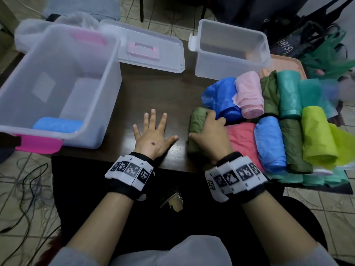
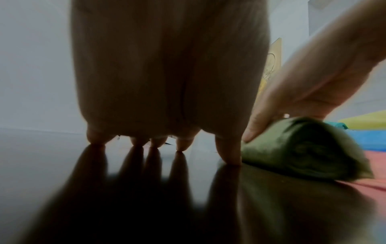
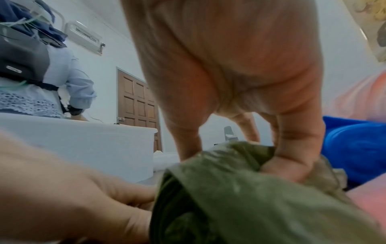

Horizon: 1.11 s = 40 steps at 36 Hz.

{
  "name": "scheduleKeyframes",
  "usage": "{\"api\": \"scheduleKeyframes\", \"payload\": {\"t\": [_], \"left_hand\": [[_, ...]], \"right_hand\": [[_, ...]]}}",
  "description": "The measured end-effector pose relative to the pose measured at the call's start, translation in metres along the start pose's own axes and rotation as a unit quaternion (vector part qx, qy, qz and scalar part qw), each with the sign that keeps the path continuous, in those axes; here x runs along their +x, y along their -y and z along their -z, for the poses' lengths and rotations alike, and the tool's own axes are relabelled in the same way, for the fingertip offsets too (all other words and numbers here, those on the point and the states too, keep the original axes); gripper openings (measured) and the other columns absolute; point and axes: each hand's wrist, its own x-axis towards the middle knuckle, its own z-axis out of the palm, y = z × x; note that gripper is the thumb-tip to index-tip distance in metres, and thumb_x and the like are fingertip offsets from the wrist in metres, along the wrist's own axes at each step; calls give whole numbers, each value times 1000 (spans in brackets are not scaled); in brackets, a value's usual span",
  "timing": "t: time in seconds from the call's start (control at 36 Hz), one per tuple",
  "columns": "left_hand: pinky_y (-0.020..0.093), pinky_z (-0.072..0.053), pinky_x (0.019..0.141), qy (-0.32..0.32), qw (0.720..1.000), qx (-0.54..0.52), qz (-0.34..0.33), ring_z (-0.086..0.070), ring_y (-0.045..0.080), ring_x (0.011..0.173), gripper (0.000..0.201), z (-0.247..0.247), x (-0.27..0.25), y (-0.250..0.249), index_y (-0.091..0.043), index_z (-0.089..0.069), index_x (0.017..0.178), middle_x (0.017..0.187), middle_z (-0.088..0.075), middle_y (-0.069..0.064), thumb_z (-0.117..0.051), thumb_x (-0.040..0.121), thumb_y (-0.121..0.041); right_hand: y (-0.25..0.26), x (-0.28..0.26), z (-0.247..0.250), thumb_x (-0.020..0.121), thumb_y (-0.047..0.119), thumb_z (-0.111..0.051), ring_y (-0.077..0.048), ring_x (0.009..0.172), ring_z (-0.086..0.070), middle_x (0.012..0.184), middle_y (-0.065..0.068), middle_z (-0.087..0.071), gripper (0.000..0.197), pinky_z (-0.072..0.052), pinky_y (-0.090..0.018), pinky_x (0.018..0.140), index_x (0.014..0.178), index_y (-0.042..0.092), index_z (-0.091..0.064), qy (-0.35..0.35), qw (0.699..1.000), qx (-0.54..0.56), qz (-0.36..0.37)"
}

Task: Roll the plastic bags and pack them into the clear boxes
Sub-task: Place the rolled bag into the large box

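The counter (image 1: pixel 153 89) is dark, glossy wood that mirrors the fingers in the left wrist view. The left hand (image 1: pixel 153 138) lies flat on it, fingers straight and spread, holding nothing. Just beside its thumb, the right hand (image 1: pixel 208 135) curls over an olive-green rolled bag (image 1: pixel 196 120), a soft, crinkled cylinder of thin plastic; its grip is closed on that roll, thumb at the near end and fingers pressed into the top, with the roll under the palm. The roll rests partly on a flat red bag (image 1: pixel 243 139). To the right lie more rolls in matte, wrinkled film: blue (image 1: pixel 221 98), pink (image 1: pixel 249 95), teal (image 1: pixel 289 93), lime (image 1: pixel 317 139). A large clear box (image 1: pixel 57 47) of frosted plastic with pink latches stands at the left, with one light-blue roll (image 1: pixel 57 124) in its near corner. A smaller clear box (image 1: pixel 230 47) stands behind the rolls, and a lid (image 1: pixel 146 45) lies between the boxes.
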Motion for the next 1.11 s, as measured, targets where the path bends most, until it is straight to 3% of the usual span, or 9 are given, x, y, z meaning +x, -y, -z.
{"api": "scheduleKeyframes", "payload": {"t": [0.22,0.33,0.44,0.53,0.67,0.72,0.83,0.94,1.11], "left_hand": [[51,12,112,-1,1000,0,-3,25,20,142,74,2,0,1,-31,9,150,155,27,1,-34,95,-55],[51,9,113,21,1000,-17,-7,24,20,143,72,11,0,3,-28,6,151,155,26,2,-40,98,-43],[46,4,116,26,998,-45,-32,16,24,145,84,22,-6,4,-23,6,151,157,20,10,-53,92,-27],[42,4,116,15,995,-39,-91,15,26,145,104,22,-13,-3,-26,11,150,156,19,12,-68,82,-30],[41,-16,118,3,981,-47,-190,-3,21,146,118,11,-13,-25,-28,4,151,159,5,8,-81,69,-35],[37,-27,114,-9,978,-60,-198,-19,19,143,110,13,-8,-27,-26,-4,152,158,-12,6,-79,72,-30],[28,-39,104,-18,980,-96,-173,-50,18,125,70,33,1,-20,-28,-39,143,138,-52,1,-68,80,-22],[16,-40,88,-67,982,-127,-125,-61,16,110,38,56,8,-12,-28,-63,122,118,-67,0,-52,89,-13],[37,-48,91,-198,958,-207,12,-60,37,103,29,78,27,-6,-11,-61,111,114,-63,18,-42,92,-21]], "right_hand": [[30,32,-1,76,32,-77,-43,117,-46,137,-20,-18,90,-42,-43,101,139,7,-17,3,991,117,-70],[20,34,19,89,46,-56,-36,116,-48,143,-20,-15,76,-44,-38,94,141,5,-20,40,990,122,-66],[8,44,40,100,19,-37,-27,127,-42,142,-16,-39,40,-31,-27,99,137,4,-38,-15,995,99,17],[4,49,44,94,1,-33,-24,126,-45,138,-11,-48,44,-32,-28,102,137,6,-42,6,995,97,38],[1,57,42,97,19,-36,-18,97,-52,115,-10,-61,36,-43,-43,102,119,3,-60,61,988,139,32],[0,55,44,98,41,-36,-25,83,-58,93,-14,-61,54,-49,-46,94,111,-6,-60,62,986,155,2],[-11,54,50,93,62,-26,-36,91,-66,99,-24,-66,79,-49,-48,92,108,-7,-60,65,983,169,-28],[-20,50,54,96,60,-22,-34,83,-68,83,-19,-69,69,-54,-38,77,105,3,-59,102,974,192,-57],[-26,44,42,101,39,-30,-30,80,-63,87,-17,-68,44,-45,-29,67,101,4,-58,120,983,131,-41]]}}
